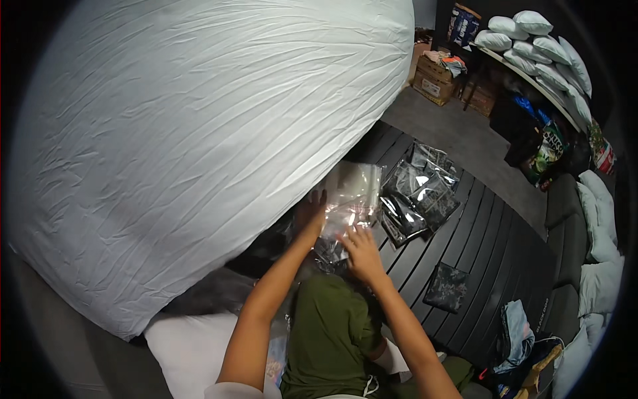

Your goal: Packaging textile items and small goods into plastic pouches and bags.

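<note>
As glare veils clear plastic (352,189), left fingers (323,198) shadowed, right fingers (359,233) blurred

Your view is dim, with a black rim and bowed straight edges. Glare streaks the clear plastic (352,189) before you; your right fingers (359,238) blur slightly.

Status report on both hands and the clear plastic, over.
Left hand along left edge of clear plastic; right hand over its lower part; grip of both unclear. Plastic shiny. Wrapped dark packets close by on the right.
</note>
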{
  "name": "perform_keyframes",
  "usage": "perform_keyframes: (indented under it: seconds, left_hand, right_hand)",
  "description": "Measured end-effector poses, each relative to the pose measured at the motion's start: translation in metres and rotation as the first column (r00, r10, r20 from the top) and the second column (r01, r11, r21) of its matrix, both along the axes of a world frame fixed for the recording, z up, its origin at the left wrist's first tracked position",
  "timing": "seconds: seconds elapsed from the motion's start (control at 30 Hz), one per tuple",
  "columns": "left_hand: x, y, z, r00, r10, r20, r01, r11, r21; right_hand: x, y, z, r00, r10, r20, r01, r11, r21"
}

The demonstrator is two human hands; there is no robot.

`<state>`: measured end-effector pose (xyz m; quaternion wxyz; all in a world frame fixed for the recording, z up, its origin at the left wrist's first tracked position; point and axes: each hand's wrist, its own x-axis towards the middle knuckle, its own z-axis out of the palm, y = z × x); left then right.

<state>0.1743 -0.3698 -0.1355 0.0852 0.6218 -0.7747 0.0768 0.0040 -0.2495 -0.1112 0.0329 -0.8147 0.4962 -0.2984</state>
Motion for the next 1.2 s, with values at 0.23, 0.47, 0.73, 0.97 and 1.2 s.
perform_keyframes:
  seconds: [0.23,0.47,0.73,0.97,1.2]
  left_hand:
    - [-0.010,0.002,0.038,0.984,-0.068,-0.164,0.053,0.994,-0.093]
    - [-0.015,0.007,0.063,0.958,-0.087,-0.272,0.108,0.992,0.064]
    - [-0.019,0.047,0.080,0.735,-0.054,-0.676,0.114,0.992,0.045]
    - [0.004,0.089,0.134,0.038,0.291,-0.956,0.392,0.876,0.282]
    - [-0.040,0.121,0.139,-0.006,0.449,-0.893,0.564,0.739,0.368]
  right_hand:
    - [0.005,-0.029,-0.029,0.947,0.201,-0.250,-0.139,0.960,0.243]
    - [0.020,-0.081,-0.030,0.971,-0.107,-0.212,0.170,0.936,0.308]
    - [0.012,-0.128,-0.030,0.974,-0.225,0.019,0.198,0.891,0.408]
    - [0.006,-0.052,-0.008,0.909,-0.057,0.414,-0.128,0.905,0.405]
    - [-0.067,0.065,0.087,0.353,-0.377,0.857,-0.581,0.629,0.516]
